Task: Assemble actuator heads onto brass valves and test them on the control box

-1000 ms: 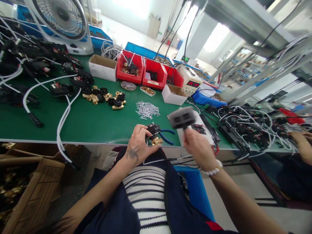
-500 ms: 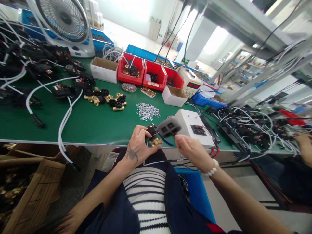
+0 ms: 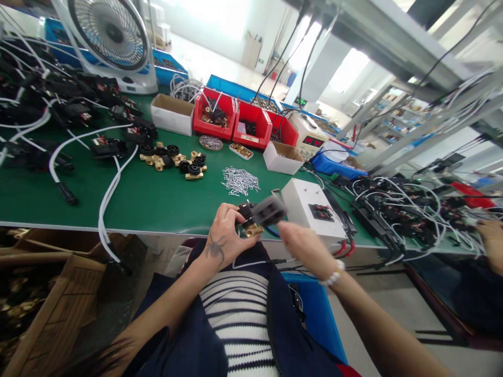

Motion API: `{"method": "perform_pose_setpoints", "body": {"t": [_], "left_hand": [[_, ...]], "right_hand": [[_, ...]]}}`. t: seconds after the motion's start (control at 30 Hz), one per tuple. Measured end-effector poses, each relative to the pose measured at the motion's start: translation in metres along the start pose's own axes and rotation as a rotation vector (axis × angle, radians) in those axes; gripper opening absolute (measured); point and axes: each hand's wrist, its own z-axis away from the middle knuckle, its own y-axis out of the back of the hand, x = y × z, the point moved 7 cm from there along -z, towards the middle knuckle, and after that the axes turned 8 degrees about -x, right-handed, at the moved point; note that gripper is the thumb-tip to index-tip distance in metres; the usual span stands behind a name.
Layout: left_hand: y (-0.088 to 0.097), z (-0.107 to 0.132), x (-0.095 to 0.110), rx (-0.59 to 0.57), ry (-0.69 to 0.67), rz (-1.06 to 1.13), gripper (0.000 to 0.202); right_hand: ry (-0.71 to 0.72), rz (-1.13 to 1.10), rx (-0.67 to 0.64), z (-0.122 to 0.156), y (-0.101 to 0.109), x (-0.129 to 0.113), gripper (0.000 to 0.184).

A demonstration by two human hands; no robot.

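Observation:
My left hand (image 3: 223, 234) is closed around a small valve with a brass body and a black top (image 3: 249, 220), held just off the near edge of the green table (image 3: 149, 199). My right hand (image 3: 301, 245) grips the handle of a grey block-headed mallet (image 3: 268, 210), whose head rests against the valve's top. Blue-handled pliers (image 3: 274, 232) lie on the table under the mallet, mostly hidden.
A white test box (image 3: 310, 209) sits right of my hands. A heap of wire clips (image 3: 239, 180), brass and black valves (image 3: 173, 158), red bins (image 3: 232, 120), cardboard boxes and a fan (image 3: 110, 39) stand farther back. White hoses trail left. Another person's hand (image 3: 491, 238) works among wired parts at right.
My right hand has swung the mallet down and leftward from above the white box onto the valve. My left hand has kept the valve in place.

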Motion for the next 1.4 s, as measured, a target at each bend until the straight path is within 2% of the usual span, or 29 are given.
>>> {"method": "perform_pose_setpoints", "body": {"t": [0.07,0.1,0.2,0.3,0.33,0.47,0.6,0.7,0.77,0.83,0.9,0.97,1.03,1.13,1.23,1.4], "left_hand": [[0.0,0.0,-0.002,-0.002,0.012,0.011,0.039],[-0.001,-0.001,-0.002,-0.005,0.021,0.015,0.04],[-0.001,-0.002,-0.005,-0.027,0.047,0.022,0.04],[-0.002,-0.003,-0.007,-0.051,0.058,0.031,0.038],[-0.002,-0.004,-0.008,-0.056,0.058,0.036,0.038],[-0.002,-0.006,-0.01,-0.065,0.05,0.056,0.036],[-0.002,-0.005,-0.011,-0.063,0.047,0.078,0.036],[-0.003,-0.004,-0.012,-0.065,0.059,0.105,0.036],[-0.003,-0.003,-0.013,-0.066,0.069,0.126,0.036],[-0.004,-0.002,-0.014,-0.066,0.079,0.146,0.036],[-0.003,-0.002,-0.015,-0.064,0.087,0.163,0.036],[-0.003,-0.002,-0.016,-0.063,0.088,0.177,0.037],[-0.001,-0.002,-0.016,-0.066,0.086,0.185,0.036],[0.001,-0.002,-0.015,-0.077,0.085,0.194,0.034],[0.002,-0.002,-0.015,-0.093,0.084,0.208,0.036],[0.004,-0.002,-0.015,-0.114,0.085,0.235,0.035]], "right_hand": [[0.01,0.065,-0.085,-0.004,-0.006,-0.001,0.063],[0.019,0.1,-0.103,-0.009,-0.002,-0.003,0.062],[0.043,0.336,-0.028,-0.041,0.033,-0.019,0.056],[-0.018,0.782,0.07,-0.095,0.069,-0.029,0.036],[-0.029,0.829,0.08,-0.115,0.074,-0.028,0.029],[-0.075,0.89,0.083,-0.181,0.07,-0.008,0.024],[-0.057,0.891,0.096,-0.208,0.058,0.003,0.027],[0.034,0.842,0.1,-0.199,0.052,-0.008,0.03],[0.125,0.787,0.055,-0.177,0.041,-0.017,0.035],[0.293,0.673,-0.047,-0.144,0.023,-0.025,0.04],[0.537,0.48,-0.186,-0.104,0.001,-0.031,0.052],[0.641,0.371,-0.265,-0.072,-0.015,-0.027,0.066],[0.628,0.343,-0.275,-0.057,-0.025,-0.017,0.07],[0.613,0.332,-0.265,-0.055,-0.033,-0.009,0.06],[0.639,0.368,-0.25,-0.058,-0.037,-0.01,0.046],[0.656,0.448,-0.21,-0.054,-0.04,-0.018,0.04]]}}
